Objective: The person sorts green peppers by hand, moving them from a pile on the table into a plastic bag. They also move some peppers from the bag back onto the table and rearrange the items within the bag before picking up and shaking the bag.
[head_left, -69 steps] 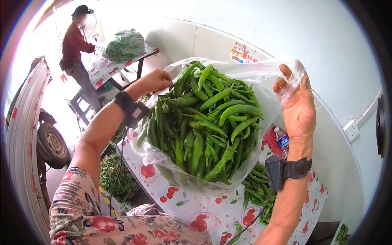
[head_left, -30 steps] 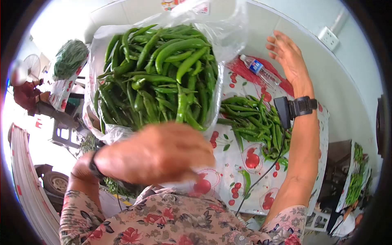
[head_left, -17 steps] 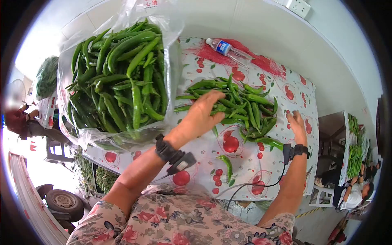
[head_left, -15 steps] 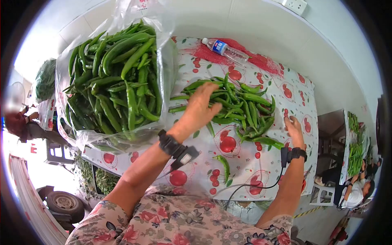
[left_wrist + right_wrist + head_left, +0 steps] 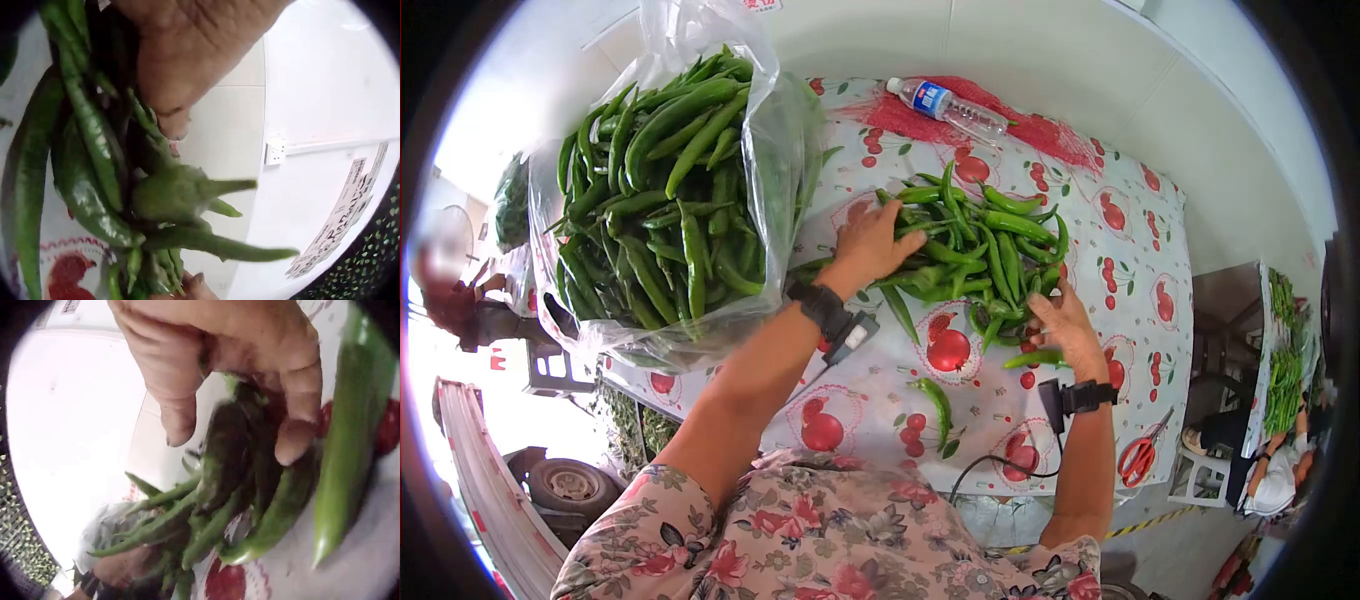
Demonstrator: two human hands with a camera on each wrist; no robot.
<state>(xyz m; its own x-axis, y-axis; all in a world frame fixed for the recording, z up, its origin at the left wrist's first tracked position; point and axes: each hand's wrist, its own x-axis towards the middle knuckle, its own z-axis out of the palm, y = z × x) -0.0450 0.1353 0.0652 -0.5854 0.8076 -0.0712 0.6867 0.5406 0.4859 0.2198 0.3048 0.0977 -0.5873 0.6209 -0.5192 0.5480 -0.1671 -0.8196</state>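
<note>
A loose pile of green chili peppers (image 5: 960,235) lies on the patterned tablecloth between my two hands. At the pile's left side is my left hand (image 5: 868,245), its thumb spread toward the peppers; the left wrist view shows the thumb (image 5: 172,119) over them, with the other fingers mostly hidden. My right hand (image 5: 1065,325) touches the pile's lower right edge. In the right wrist view its thumb (image 5: 180,422) and fingers (image 5: 297,434) stand wide apart around several peppers. One pepper (image 5: 1032,358) lies below that hand, another (image 5: 936,408) nearer my body.
A clear plastic bag (image 5: 785,150), heaped with green peppers, stands at the left of the table. Behind the pile a water bottle (image 5: 955,108) lies on red netting (image 5: 1055,145). Red-handled scissors (image 5: 1138,460) lie near the right edge. Another person (image 5: 1280,480) is at far right.
My left hand has left the bag's rim and moved right to the loose pile. My right hand came off the bag's plastic and down, then in to the pile's right edge. The view has swung right.
</note>
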